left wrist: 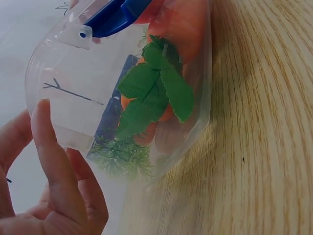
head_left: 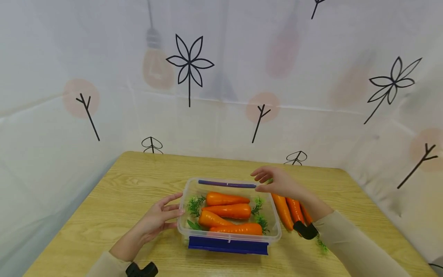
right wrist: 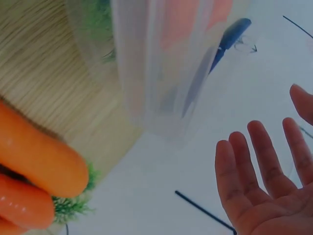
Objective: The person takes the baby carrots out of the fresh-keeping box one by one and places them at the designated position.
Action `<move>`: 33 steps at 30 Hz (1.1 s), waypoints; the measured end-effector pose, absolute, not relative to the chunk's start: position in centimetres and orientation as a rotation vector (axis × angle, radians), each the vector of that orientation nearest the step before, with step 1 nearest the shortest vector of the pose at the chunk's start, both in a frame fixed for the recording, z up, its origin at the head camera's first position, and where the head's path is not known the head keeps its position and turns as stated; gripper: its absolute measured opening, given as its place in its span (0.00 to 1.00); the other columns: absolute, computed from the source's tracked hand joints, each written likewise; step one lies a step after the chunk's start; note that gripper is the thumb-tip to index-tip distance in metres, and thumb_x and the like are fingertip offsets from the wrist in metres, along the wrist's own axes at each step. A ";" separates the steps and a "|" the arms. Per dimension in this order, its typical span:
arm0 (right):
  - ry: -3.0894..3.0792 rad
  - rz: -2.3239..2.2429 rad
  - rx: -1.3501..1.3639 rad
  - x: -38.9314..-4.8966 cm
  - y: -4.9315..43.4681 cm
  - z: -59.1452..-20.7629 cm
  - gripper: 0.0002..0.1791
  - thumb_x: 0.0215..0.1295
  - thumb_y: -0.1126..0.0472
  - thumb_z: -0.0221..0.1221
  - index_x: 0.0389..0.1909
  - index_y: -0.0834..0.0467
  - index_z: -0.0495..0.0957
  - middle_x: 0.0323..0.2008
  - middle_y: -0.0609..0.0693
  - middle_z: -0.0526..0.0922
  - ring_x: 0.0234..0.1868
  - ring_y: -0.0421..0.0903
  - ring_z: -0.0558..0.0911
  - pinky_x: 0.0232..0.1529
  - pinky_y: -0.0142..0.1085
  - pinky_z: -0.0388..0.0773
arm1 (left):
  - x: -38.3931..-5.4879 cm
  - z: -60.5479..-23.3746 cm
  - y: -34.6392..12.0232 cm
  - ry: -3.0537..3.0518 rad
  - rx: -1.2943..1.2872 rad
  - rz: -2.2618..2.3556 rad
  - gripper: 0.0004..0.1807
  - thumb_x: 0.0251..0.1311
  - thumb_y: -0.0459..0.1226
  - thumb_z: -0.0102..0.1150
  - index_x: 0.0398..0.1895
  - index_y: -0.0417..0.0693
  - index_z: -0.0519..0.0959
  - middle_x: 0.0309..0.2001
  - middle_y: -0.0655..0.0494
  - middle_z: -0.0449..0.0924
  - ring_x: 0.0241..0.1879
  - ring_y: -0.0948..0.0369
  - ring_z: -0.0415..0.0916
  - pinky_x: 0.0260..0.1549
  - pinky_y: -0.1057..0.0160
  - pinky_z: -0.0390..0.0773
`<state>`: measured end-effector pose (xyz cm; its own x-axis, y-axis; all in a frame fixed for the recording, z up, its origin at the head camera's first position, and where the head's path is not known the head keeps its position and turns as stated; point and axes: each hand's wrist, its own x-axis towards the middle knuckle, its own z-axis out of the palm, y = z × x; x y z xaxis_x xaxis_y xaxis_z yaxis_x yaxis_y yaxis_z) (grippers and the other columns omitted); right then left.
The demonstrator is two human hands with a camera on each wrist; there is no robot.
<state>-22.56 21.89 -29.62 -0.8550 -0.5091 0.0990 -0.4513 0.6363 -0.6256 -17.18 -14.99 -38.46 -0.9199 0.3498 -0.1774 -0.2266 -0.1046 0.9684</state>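
A clear plastic box (head_left: 277,227) with blue latches sits near the table's middle, with several orange carrots (head_left: 228,211) and green sprigs inside. Its front blue latch (head_left: 228,245) sticks outward; the back latch (head_left: 226,184) shows as a narrow strip. My left hand (head_left: 159,217) is at the box's left side, fingers spread and fingertips at its rim. In the left wrist view, green leaves (left wrist: 142,95) show through the clear wall. Above the box's back right corner, my right hand (head_left: 277,182) hovers with loosely bent fingers, holding nothing. The right wrist view shows that palm (right wrist: 264,191) apart from the box.
More carrots (head_left: 283,211) with green tops lie on the wooden table (head_left: 138,181), just right of the box and partly behind my right forearm. A white cloth (head_left: 221,127) printed with plant drawings hangs behind and beside the table.
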 end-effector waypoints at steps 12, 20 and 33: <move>2.592 -0.930 -1.022 -23.9 18.4 -29.5 0.21 0.58 0.64 0.63 0.53 0.58 0.74 0.46 0.56 0.78 0.47 0.56 0.77 0.45 0.40 0.78 | -17.2 -38.6 -15.1 1.783 0.143 2.086 0.39 0.59 0.35 0.60 0.71 0.41 0.52 0.57 0.39 0.68 0.46 0.53 0.76 0.34 0.63 0.80; 2.459 -0.829 -1.101 -24.9 16.4 -29.6 0.21 0.60 0.65 0.61 0.55 0.62 0.73 0.50 0.58 0.77 0.50 0.58 0.75 0.50 0.47 0.75 | -17.4 -38.6 -15.1 1.769 0.161 2.086 0.40 0.59 0.35 0.60 0.71 0.41 0.51 0.56 0.39 0.69 0.45 0.52 0.76 0.33 0.63 0.81; 2.376 -0.634 -1.048 -25.6 13.2 -32.0 0.25 0.58 0.71 0.60 0.59 0.63 0.70 0.57 0.57 0.72 0.57 0.57 0.70 0.56 0.47 0.69 | -17.4 -38.6 -15.2 1.773 0.154 2.080 0.40 0.59 0.35 0.60 0.71 0.42 0.52 0.57 0.39 0.68 0.46 0.51 0.76 0.33 0.63 0.80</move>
